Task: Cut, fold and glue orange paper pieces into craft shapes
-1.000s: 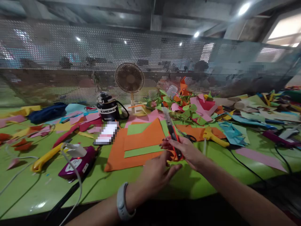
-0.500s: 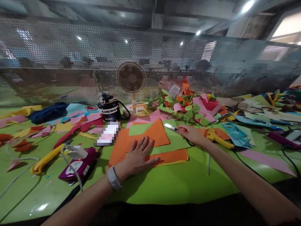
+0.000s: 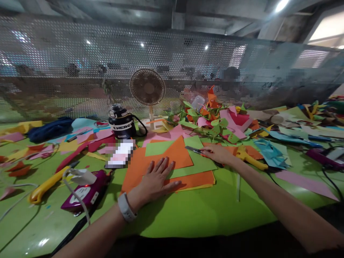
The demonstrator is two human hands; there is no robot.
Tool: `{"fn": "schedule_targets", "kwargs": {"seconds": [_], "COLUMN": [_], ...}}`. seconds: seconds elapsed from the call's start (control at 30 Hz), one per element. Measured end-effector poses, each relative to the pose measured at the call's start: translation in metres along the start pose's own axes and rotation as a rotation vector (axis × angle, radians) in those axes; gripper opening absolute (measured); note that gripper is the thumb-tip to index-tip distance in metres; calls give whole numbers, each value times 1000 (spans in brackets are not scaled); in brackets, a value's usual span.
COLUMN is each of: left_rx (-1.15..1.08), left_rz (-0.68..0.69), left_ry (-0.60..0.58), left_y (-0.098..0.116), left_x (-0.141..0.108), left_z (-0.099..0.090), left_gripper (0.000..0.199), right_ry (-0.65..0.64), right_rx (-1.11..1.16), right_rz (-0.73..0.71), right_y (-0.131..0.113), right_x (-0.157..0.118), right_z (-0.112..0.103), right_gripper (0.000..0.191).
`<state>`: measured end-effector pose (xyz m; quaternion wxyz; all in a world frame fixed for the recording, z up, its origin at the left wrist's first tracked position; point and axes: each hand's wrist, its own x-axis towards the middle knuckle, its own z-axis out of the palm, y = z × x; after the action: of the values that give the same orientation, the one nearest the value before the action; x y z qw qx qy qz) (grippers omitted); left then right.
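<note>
My left hand lies flat with its fingers spread. Under it is an orange sheet of paper, part of an overlapping stack. A pointed orange flap rests over a green sheet, and a yellow edge shows below. My right hand is closed around a utility knife above the green sheet's right side. Its narrow metal front points left, close to the orange flap; my fingers hide most of the handle. A dark item below that hand is too covered to make out.
A phone, a purple power strip with a cable and a yellow glue gun lie left. Behind stand a dark bottle and a fan. Paper scraps pile up at the back; another yellow glue gun is right.
The knife has turned slightly, its front now dark instead of bright, and it sits a little lower and further left. My left hand stays flat on the paper. The view has shifted slightly.
</note>
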<state>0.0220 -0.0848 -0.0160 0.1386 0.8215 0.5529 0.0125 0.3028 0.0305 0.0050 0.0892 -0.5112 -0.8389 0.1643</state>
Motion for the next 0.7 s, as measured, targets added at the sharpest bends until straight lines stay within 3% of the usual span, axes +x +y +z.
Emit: {"fn": "schedule_targets", "kwargs": {"seconds": [0.17,0.37,0.53,0.7], "left_rx": [7,15,37,41], "left_rz": [8,0,87,106], "left_ry": [16,51,90,37], "left_y": [-2,-6,-6,-3], "left_x": [1,1,2,2], "left_z": [4,6,6,5], "left_gripper": [86,85,81,81], "right_ry": [-70,-130,-96,-59], "right_rx": [-104,-61,-74,-130], "right_rz": [-55,-164,-171,-185], "right_y": [5,-2,-4,-2], "right_x": [-3,-16,-35,-44], "right_z": [-1,-3,2,9], "right_gripper": [39,40,44,44]}}
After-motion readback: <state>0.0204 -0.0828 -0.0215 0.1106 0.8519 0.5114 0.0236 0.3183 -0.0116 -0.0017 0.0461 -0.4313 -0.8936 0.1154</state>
